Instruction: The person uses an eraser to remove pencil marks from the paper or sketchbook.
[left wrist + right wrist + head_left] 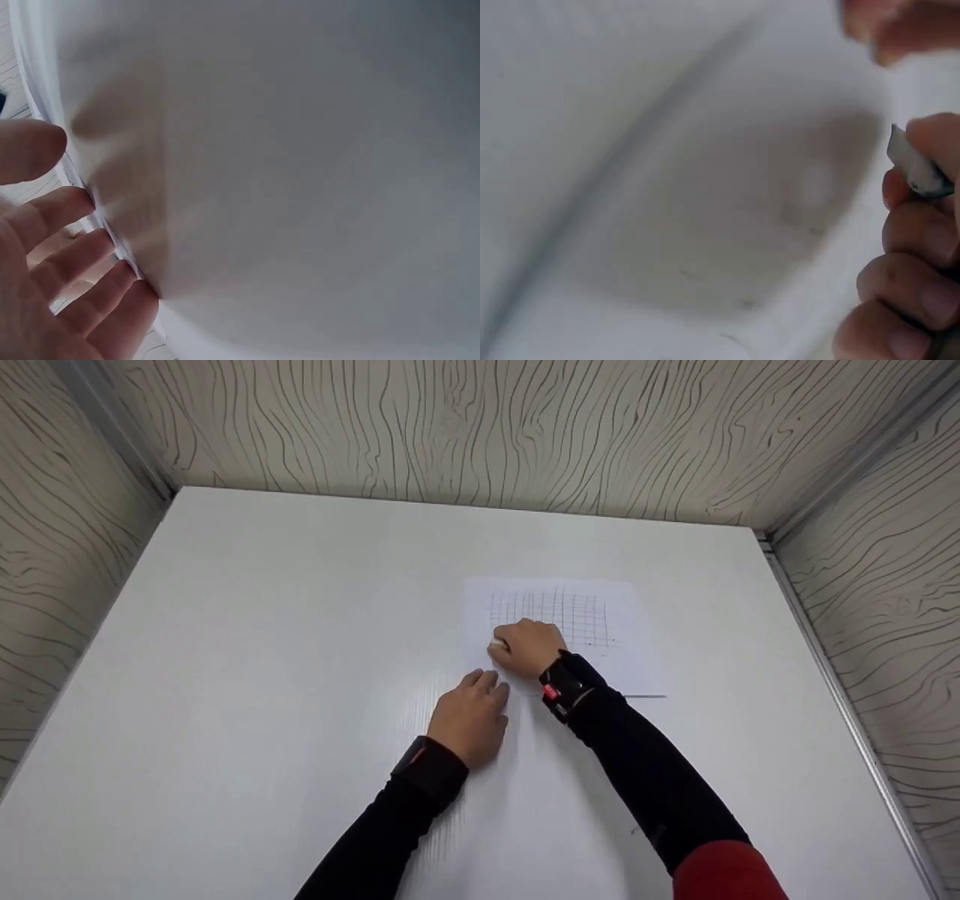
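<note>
A white sheet of paper (626,671) with a hand-drawn pencil grid (581,619) lies on the white table. Over the grid's lower left part is my right hand (531,647), its fingers curled around a small white eraser (915,165). One end of the eraser pokes out between thumb and forefinger; the rest is hidden in the fist. My left hand (471,720) rests with fingers extended, fingertips right at the sheet's lower left corner. In the left wrist view, those fingers (71,262) show beside a white surface that carries their shadows.
The white table (262,660) extends widely around the sheet. Wood-grain patterned walls (465,427) enclose its back and sides, with a metal strip (847,712) along the right edge. A small dark mark (634,832) shows near the right sleeve.
</note>
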Available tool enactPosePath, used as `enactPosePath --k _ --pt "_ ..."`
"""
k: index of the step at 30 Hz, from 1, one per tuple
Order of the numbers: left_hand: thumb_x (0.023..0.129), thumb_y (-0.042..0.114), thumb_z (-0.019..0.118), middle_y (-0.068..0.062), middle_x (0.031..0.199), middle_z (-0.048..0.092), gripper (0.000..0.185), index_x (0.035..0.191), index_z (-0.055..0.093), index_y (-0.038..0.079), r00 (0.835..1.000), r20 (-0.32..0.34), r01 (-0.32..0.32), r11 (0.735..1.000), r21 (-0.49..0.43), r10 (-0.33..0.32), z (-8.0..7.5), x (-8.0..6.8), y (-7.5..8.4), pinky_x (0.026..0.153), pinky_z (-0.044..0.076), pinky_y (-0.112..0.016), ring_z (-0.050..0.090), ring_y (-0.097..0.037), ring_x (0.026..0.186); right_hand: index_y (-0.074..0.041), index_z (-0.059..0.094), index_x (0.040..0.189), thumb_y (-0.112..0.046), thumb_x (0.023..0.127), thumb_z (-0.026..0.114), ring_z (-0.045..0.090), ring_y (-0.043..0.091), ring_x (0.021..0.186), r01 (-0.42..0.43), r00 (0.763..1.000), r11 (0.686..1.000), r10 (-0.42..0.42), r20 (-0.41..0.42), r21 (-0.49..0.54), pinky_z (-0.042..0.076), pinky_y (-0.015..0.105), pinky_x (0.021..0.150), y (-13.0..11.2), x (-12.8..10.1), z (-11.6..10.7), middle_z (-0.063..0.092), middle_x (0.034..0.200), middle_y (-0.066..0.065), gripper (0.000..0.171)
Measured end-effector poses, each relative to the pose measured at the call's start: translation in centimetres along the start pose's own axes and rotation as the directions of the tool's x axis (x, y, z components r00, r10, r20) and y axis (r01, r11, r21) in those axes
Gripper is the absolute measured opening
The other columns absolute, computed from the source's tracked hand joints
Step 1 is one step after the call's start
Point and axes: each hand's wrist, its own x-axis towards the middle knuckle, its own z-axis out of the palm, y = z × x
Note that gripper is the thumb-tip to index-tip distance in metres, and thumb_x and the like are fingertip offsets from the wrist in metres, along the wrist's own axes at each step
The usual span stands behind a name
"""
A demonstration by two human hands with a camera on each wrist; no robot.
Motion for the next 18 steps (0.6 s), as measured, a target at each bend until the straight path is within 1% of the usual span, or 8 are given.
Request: enactPosePath --k 4,6,7,9,12,14,16,18 --pt "0.090 0.024 0.066 -0.007 0.129 0.062 0.035 0.122 0.066 0.011 1.000 0.002 0.004 1.000 0.008 -0.004 0.3 -0.1 0.2 0.095 0.054 -0.036 0.057 -0.026 0.125 -0.014 0.042 0.067 -0.033 0.097 0.054 0.041 0.018 0.060 -0.080 0.996 0.997 0.079 -0.030 -0.025 0.033 0.032 0.052 1.0 0.1 0.1 0.041 0.063 0.000 0.037" --pt "0.090 0.024 0.065 -0.007 0.130 0.062 0.035 0.123 0.066 0.012 1.000 0.019 0.007 1.000 0.001 -0.007 0.4 -0.1 0.5 0.096 0.053 -0.036 0.056 -0.025 0.126 -0.014 0.040 0.067 -0.033 0.098 0.054 0.040 0.018 0.060 -0.114 0.992 0.993 0.112 -0.049 -0.035 0.032 0.032 0.054 1.6 -0.1 0.0 0.040 0.063 0.000 0.039" --pt "0.091 0.025 0.064 -0.007 0.130 0.061 0.034 0.123 0.066 0.012 1.000 0.028 0.006 1.000 -0.006 -0.006 0.4 -0.2 0.5 0.096 0.054 -0.036 0.056 -0.025 0.126 -0.015 0.039 0.066 -0.033 0.098 0.055 0.039 0.018 0.060 -0.117 0.992 0.992 0.115 -0.058 -0.037 0.031 0.031 0.054 1.7 -0.4 0.0 0.038 0.062 -0.001 0.039" --pt "0.091 0.024 0.063 -0.007 0.131 0.061 0.034 0.123 0.066 0.011 0.999 0.038 0.004 1.000 -0.010 -0.004 0.2 -0.2 0.4 0.095 0.054 -0.037 0.055 -0.026 0.127 -0.014 0.041 0.065 -0.032 0.096 0.056 0.042 0.018 0.059 -0.100 0.993 0.995 0.098 -0.058 -0.028 0.032 0.032 0.053 1.6 -0.8 -0.2 0.041 0.061 0.000 0.039" --pt "0.091 0.024 0.064 -0.008 0.131 0.061 0.035 0.123 0.065 0.010 1.000 0.031 0.002 1.000 0.000 -0.002 -0.5 -0.1 0.0 0.095 0.054 -0.037 0.055 -0.027 0.127 -0.014 0.046 0.067 -0.034 0.096 0.054 0.046 0.018 0.059 -0.038 0.999 0.999 0.038 0.003 -0.006 0.035 0.031 0.052 1.3 -1.0 -0.4 0.047 0.062 0.001 0.036" --pt "0.091 0.024 0.064 -0.009 0.129 0.062 0.034 0.121 0.066 0.010 1.000 0.014 0.001 1.000 0.013 -0.001 -0.8 -0.1 -0.3 0.094 0.054 -0.037 0.056 -0.027 0.126 -0.014 0.050 0.069 -0.036 0.095 0.052 0.048 0.018 0.060 -0.017 0.999 1.000 0.017 0.033 0.003 0.037 0.031 0.052 1.4 -1.0 -0.4 0.051 0.063 0.001 0.034" --pt "0.090 0.023 0.065 -0.008 0.128 0.062 0.032 0.120 0.066 0.010 1.000 0.001 0.005 1.000 0.019 -0.005 -0.9 0.0 -0.5 0.094 0.054 -0.037 0.057 -0.026 0.124 -0.014 0.053 0.072 -0.037 0.095 0.052 0.050 0.019 0.062 -0.046 0.999 0.999 0.046 0.023 -0.008 0.040 0.034 0.053 1.6 -0.7 -0.4 0.054 0.067 0.003 0.032" --pt "0.091 0.023 0.064 -0.008 0.128 0.062 0.032 0.120 0.066 0.010 1.000 0.002 0.012 1.000 0.015 -0.012 -0.8 0.1 -0.5 0.094 0.054 -0.038 0.057 -0.026 0.125 -0.014 0.057 0.075 -0.036 0.095 0.053 0.051 0.021 0.064 -0.103 0.994 0.994 0.103 -0.027 -0.022 0.044 0.039 0.057 1.9 -0.5 -0.5 0.059 0.070 0.006 0.031"
